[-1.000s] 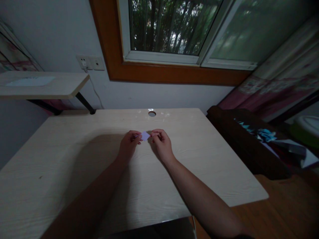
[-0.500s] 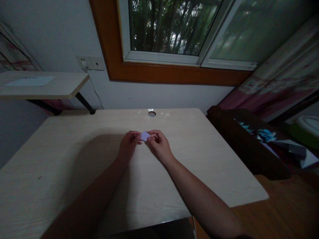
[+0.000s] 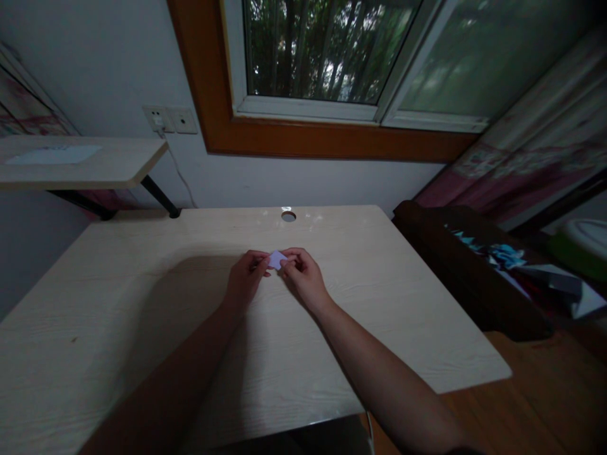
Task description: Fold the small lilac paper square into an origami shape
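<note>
From my seat I've got both hands on one little purple piece: left hand [image 3: 243, 278] on its left side, right hand [image 3: 308, 278] on its right, fingers [image 3: 256, 254] pinched shut on it at both ends. The purple piece [image 3: 275, 259] sits around mid-counter [image 3: 403, 316], though I honestly can't tell if it's touching the surface. Round hole [image 3: 288, 217] is just beyond it, raised shelf [image 3: 135, 153] off to the left, crumpled bluish stuff [image 3: 506, 255] past the right edge.
</note>
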The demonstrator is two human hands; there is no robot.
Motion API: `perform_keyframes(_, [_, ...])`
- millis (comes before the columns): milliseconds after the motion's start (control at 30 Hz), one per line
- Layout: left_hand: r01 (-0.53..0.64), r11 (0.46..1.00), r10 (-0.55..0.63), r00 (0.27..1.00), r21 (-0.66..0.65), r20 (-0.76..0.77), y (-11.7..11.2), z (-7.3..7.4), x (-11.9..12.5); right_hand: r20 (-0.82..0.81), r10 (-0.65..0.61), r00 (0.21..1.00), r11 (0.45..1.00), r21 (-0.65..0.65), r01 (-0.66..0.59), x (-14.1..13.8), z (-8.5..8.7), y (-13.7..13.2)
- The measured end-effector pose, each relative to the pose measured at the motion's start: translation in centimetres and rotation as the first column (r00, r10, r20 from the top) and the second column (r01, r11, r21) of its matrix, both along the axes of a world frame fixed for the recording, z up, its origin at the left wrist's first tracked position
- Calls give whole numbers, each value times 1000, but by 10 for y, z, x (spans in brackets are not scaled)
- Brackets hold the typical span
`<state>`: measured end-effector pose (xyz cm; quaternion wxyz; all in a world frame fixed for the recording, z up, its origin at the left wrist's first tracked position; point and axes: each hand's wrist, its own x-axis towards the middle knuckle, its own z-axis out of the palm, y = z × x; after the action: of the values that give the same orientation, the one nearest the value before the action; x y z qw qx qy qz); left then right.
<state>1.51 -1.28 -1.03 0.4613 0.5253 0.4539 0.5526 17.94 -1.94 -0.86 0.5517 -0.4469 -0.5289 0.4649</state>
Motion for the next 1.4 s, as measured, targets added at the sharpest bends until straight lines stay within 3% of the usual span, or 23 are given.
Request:
perform_keyframes(300, [-22,1000,21,995,-10,-96,-6,10,0,-65,22,998,1000,-5,-22,-4,5,-1])
perform_keyframes(500, [-24,999,20,983,-22,-184,-6,8,-1,-33,7,999,1000,-5,-7,-5,5,-1])
perform_keyframes(833, [-2,999,0,999,-48,-47,-5,10,0,24,-56,998,997,63,55,-4,-1,0])
perform_keyframes(1167, [7,999,-13,985,-40,-171,-3,9,-2,275,-40,960,984,178,-10,-2,5,-8])
perform_keyframes(1400, [-22,999,35,953,45,-300,-3,12,-4,360,-133,923,966,255,40,-2,5,-6])
